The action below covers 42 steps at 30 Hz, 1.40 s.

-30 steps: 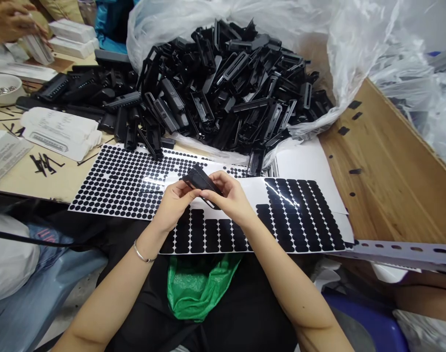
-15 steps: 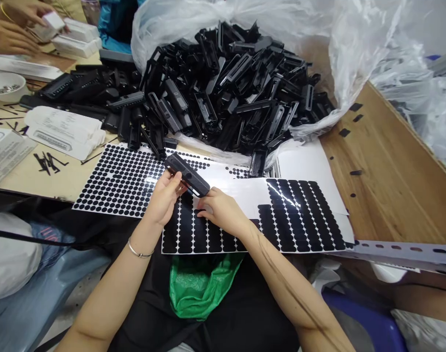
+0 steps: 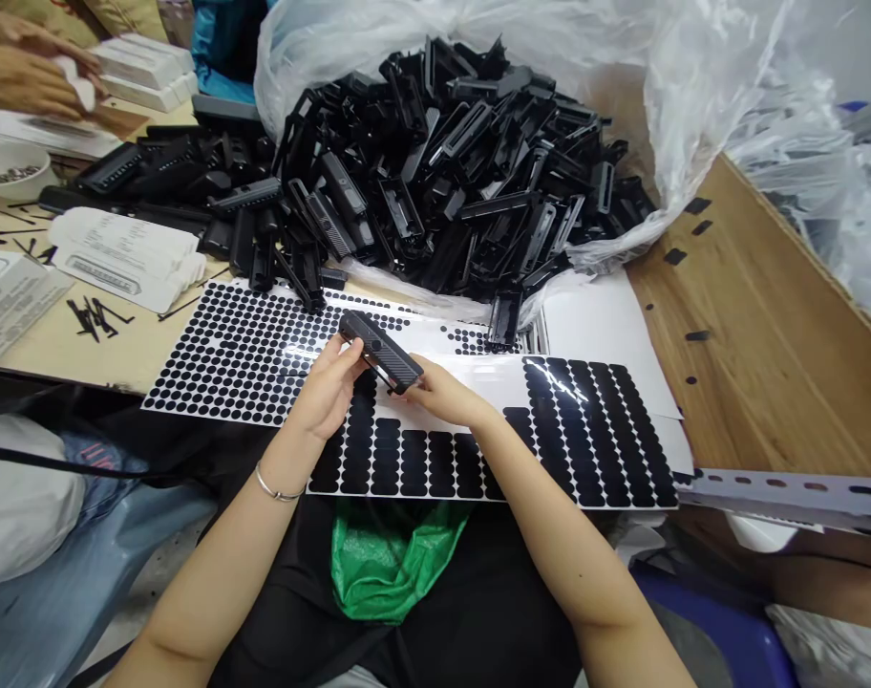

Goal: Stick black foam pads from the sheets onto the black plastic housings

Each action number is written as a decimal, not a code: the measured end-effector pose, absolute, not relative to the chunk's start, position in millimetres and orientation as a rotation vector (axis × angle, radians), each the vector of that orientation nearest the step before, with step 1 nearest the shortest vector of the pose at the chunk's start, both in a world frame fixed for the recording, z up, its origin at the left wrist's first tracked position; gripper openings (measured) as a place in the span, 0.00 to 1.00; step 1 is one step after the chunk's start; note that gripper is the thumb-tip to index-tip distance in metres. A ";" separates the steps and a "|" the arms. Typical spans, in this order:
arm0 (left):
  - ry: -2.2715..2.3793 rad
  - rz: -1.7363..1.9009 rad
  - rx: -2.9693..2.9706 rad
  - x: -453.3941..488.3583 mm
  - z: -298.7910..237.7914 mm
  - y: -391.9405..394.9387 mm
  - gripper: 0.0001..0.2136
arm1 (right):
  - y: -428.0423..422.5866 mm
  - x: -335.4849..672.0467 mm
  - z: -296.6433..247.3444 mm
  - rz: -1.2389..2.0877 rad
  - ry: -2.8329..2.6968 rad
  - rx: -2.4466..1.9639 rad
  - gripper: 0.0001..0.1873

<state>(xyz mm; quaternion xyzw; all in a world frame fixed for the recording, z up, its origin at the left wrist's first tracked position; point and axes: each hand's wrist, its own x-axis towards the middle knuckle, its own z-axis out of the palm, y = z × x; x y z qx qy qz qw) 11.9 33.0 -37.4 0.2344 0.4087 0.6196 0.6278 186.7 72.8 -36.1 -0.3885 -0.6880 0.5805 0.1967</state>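
Between my hands is a black plastic housing (image 3: 382, 352), tilted down to the right, with a ribbed stretch near its right end. My left hand (image 3: 329, 387) grips its upper left end, thumb on top. At its lower right end, my right hand (image 3: 441, 390) is closed on it, and its fingertips are partly hidden behind the part. Below them lies a white sheet of long black stickers (image 3: 583, 435). A sheet of round black stickers (image 3: 227, 358) lies to the left, partly behind my left hand.
A heap of similar black housings (image 3: 450, 182) fills a clear plastic bag (image 3: 693, 96) behind. Printed paper cards (image 3: 124, 253) and a white bowl (image 3: 12, 170) stand left. A co-worker's hands (image 3: 34, 76) hold something white at the far left. A wooden board (image 3: 772, 354) lies right.
The housing and both hands have shifted slightly right and down. My right fingers have moved in under its right end. The long-sticker sheet has slid a little. The co-worker's hands moved.
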 end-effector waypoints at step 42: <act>0.888 0.952 1.025 13.6 -34.4 22.6 0.15 | 48.7 205.2 12.7 1.754 -1.367 -1.063 0.18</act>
